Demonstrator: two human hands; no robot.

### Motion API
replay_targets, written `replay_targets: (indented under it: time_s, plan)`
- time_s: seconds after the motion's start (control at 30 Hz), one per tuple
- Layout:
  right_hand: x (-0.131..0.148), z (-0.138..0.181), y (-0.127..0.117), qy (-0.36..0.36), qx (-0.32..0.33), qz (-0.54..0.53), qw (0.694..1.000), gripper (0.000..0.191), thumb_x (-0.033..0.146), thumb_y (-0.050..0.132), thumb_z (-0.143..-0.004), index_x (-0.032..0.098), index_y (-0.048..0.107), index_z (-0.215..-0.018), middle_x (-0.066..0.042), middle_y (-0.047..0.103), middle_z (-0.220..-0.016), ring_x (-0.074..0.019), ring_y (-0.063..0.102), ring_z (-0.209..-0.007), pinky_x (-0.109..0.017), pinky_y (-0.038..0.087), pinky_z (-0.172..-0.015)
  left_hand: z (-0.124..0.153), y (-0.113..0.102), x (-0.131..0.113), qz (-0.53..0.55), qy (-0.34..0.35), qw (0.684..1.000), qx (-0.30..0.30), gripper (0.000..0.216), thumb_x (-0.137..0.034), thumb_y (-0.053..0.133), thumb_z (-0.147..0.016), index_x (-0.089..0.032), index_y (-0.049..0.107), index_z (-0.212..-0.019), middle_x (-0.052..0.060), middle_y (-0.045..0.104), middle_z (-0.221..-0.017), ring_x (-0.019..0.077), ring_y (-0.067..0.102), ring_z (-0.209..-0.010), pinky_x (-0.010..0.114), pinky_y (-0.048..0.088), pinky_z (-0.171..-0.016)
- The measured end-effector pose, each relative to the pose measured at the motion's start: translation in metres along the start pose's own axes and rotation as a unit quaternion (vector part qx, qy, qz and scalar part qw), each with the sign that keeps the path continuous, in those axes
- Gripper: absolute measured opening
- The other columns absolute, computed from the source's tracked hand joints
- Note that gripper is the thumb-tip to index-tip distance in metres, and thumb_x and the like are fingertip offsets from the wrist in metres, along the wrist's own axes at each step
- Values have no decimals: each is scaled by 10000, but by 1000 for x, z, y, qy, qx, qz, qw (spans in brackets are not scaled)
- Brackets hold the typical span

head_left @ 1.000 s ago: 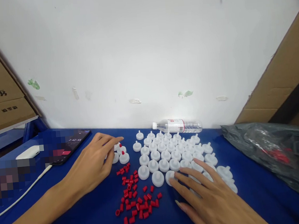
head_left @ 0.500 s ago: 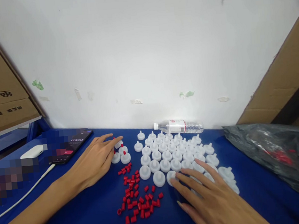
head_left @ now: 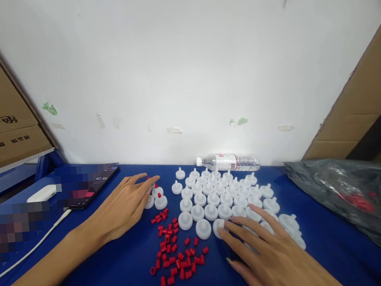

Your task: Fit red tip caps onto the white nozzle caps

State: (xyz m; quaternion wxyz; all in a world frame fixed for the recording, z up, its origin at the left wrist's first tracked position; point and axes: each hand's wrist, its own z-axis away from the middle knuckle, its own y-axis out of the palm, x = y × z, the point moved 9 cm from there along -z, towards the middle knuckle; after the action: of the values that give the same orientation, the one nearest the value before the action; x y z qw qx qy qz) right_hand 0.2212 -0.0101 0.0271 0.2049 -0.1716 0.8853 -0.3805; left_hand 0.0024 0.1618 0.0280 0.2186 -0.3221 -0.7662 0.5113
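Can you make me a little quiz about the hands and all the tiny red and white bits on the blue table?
1. True or false: the water bottle stands upright.
2. Which hand rests on the plain white caps?
3. The loose red tips lie: A) in the black bag B) on the table between the hands C) on the phone

Key: 1 false, it lies on its side. 2 the right hand; the left hand touches red-tipped caps. 3 B.

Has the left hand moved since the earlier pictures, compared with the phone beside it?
Hardly. The left hand stays between the phone and the small group of red-tipped white caps, fingertips at those caps; only the index finger shifted slightly.
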Motion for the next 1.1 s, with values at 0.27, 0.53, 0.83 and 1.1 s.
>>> replay_targets:
  time_s: [0.27, 0.53, 0.83, 1.1]
  plan:
    - [2, 3, -2, -4, -6, 4, 1000, 444, 383, 324, -1153, 254, 744, -1213, 22, 793, -1169, -179, 683, -1127, -385, 125, -1305, -4, -11, -22, 42, 41, 998, -19, 419, -390, 386, -1112, -201, 634, -1391, 105, 678, -1405, 327, 500, -1408, 514, 465, -1168]
    - [1, 4, 1, -2, -2, 10, 1000, 453, 375, 318, -1152, 244, 749, -1199, 16, 793, -1150, -188, 678, -1117, -395, 130, -1300, 5, 5, -48, 32, 78, 996, 25, 544, -342, 420, -1120, -356, 319, -1654, 29, 324, -1742, 360, 224, -1624, 683, 368, -1230]
    - [2, 1, -1, -5, -3, 6, 1000, 471, 366, 298, -1154, 235, 747, -1211, 5, 792, -1170, -198, 669, -1140, -409, 128, -1303, -11, 12, -62, -12, 120, 993, 1, 559, -159, 376, -1084, -193, 344, -1641, 87, 438, -1682, 372, 304, -1590, 631, 395, -1201]
    - [6, 5, -1, -12, -10, 13, 1000, 459, 374, 316, -1149, 219, 742, -1223, 1, 796, -1165, -198, 686, -1123, -408, 110, -1309, -14, -13, -59, 22, 150, 979, -137, 271, -197, 504, -1102, -191, 637, -1338, 72, 792, -1082, 283, 679, -1147, 455, 518, -943]
